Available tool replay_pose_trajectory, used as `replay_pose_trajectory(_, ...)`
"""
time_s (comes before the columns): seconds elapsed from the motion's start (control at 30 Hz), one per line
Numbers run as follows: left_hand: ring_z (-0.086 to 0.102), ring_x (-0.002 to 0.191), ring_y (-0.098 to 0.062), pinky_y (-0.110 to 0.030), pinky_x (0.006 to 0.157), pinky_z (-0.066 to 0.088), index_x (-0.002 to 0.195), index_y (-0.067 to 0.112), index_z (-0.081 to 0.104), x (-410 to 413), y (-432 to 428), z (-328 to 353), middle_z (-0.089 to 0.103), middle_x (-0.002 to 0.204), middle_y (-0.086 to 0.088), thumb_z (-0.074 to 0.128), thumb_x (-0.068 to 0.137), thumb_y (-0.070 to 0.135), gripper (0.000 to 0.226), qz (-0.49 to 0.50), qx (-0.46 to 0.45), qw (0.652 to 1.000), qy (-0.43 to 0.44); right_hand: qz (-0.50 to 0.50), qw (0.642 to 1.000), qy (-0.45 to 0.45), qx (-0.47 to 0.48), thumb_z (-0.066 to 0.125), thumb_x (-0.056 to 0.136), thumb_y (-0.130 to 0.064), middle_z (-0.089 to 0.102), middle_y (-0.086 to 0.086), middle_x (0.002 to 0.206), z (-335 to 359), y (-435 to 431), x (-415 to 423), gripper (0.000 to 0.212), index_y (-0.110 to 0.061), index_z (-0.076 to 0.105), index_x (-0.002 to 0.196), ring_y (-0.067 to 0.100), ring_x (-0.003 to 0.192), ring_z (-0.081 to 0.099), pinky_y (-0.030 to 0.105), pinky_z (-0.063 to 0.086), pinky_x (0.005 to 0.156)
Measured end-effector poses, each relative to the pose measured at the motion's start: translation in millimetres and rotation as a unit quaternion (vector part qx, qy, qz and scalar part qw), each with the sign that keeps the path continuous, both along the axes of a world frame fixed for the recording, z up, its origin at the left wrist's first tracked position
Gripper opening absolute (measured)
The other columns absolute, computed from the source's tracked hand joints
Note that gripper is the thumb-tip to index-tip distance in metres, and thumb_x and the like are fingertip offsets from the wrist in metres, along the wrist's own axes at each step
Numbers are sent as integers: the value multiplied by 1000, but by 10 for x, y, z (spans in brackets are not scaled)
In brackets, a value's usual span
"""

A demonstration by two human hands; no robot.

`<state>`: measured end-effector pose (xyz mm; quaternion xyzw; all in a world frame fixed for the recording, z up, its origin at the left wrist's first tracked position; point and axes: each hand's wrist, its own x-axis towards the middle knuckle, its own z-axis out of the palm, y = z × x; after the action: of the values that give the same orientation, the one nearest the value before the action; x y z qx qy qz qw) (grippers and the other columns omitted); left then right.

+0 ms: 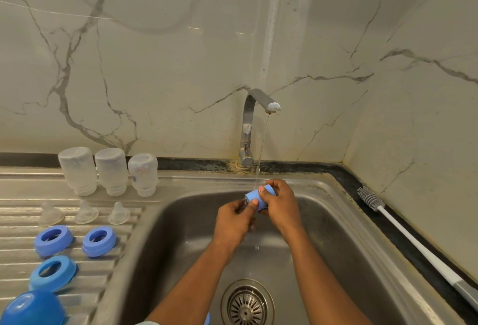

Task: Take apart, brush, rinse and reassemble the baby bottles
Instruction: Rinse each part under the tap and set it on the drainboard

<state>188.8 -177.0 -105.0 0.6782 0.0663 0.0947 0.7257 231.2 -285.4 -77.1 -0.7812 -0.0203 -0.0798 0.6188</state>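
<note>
Low in the centre of the frame, over the sink (336, 234), a blue cap (258, 196) is pinched between the curled fingers of the left hand (232, 221) and right hand (282, 208) under the tap (248, 128) stream. It is best turned so that water is flushed through its inside. At left, from lower to upper frame, are counted one domed cap (33, 306), three rings (53, 239), three teats (119, 213) and three upturned bottles (111, 169).

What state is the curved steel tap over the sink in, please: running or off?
Running: a thin stream of water falls from the curved steel tap.
</note>
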Motion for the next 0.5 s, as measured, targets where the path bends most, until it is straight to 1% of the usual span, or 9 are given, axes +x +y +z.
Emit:
replay_pose_trajectory(0.07, 64, 71, -18, -43, 78, 59, 105, 7, 72, -5, -4, -10, 73, 85, -15, 66, 96, 21, 18, -9, -24, 1000, 11, 23, 1000, 10, -1, 57, 98, -20, 58, 7, 121, 0, -4, 11, 21, -18, 56, 119, 26, 109, 60, 46, 56, 90)
replay_pose_trajectory(0.13, 67, 73, -18, -36, 76, 57, 111, 5, 70, -7, 20, -12, 74, 87, -11, 70, 92, 15, 21, -3, -24, 1000, -3, 37, 999, 16, -16, 57, 98, -23, 57, 6, 127, -3, 2, -1, 28, -18, 55, 126, 23, 111, 59, 40, 55, 91)
replay_pose_trajectory(0.2, 71, 81, -11, -24, 73, 57, 114, 11, 66, -7, 54, -16, 75, 98, -5, 76, 86, 9, 30, 13, 1, 1000, -20, 46, 997, 16, -65, 65, 93, -36, 55, 0, 125, -11, 28, -38, 44, -19, 50, 131, 20, 111, 57, 30, 52, 88)
replay_pose_trajectory(0.23, 72, 84, -8, -20, 71, 56, 114, 12, 64, -13, 61, -14, 73, 101, -3, 78, 83, 5, 35, 20, 9, 999, -29, 48, 995, 18, -89, 69, 89, -41, 53, -3, 122, -12, 48, -60, 53, -19, 48, 133, 20, 112, 57, 30, 51, 88)
replay_pose_trajectory(0.27, 71, 85, -5, -18, 69, 56, 114, 12, 63, -21, 63, -16, 72, 104, -3, 78, 81, 1, 38, 25, 13, 999, -33, 43, 993, 20, -106, 71, 86, -43, 52, -3, 119, -13, 62, -70, 57, -19, 48, 133, 20, 112, 57, 31, 52, 90)
replay_pose_trajectory(0.3, 71, 85, -4, -17, 68, 55, 114, 11, 62, -28, 77, -25, 71, 105, -3, 79, 79, -1, 40, 30, 15, 999, -37, 36, 994, 14, -104, 72, 86, -41, 54, -3, 118, -19, 77, -65, 53, -19, 50, 129, 20, 109, 58, 34, 53, 90)
replay_pose_trajectory(0.4, 69, 93, -10, -24, 76, 58, 117, 14, 59, -27, 92, -34, 69, 109, -1, 83, 74, 0, 51, 33, 30, 998, -38, 8, 999, -17, -44, 61, 96, -24, 66, 3, 103, 7, 61, -16, 5, -21, 62, 99, 22, 95, 65, 46, 59, 81)
replay_pose_trajectory(0.43, 68, 95, -10, -24, 76, 58, 117, 15, 58, -25, 90, -39, 68, 110, 0, 83, 74, -1, 53, 30, 36, 998, -37, -2, 1000, -12, -24, 57, 98, -20, 66, 5, 101, 13, 42, 4, 6, -22, 63, 96, 25, 95, 66, 50, 59, 79)
replay_pose_trajectory(0.5, 68, 94, -8, -19, 72, 56, 117, 15, 57, -26, 80, -25, 68, 111, 1, 81, 75, -5, 52, 30, 38, 998, -39, -15, 1000, 8, 11, 52, 100, -18, 66, 9, 107, 14, 24, 25, 11, -23, 62, 98, 29, 98, 65, 51, 59, 79)
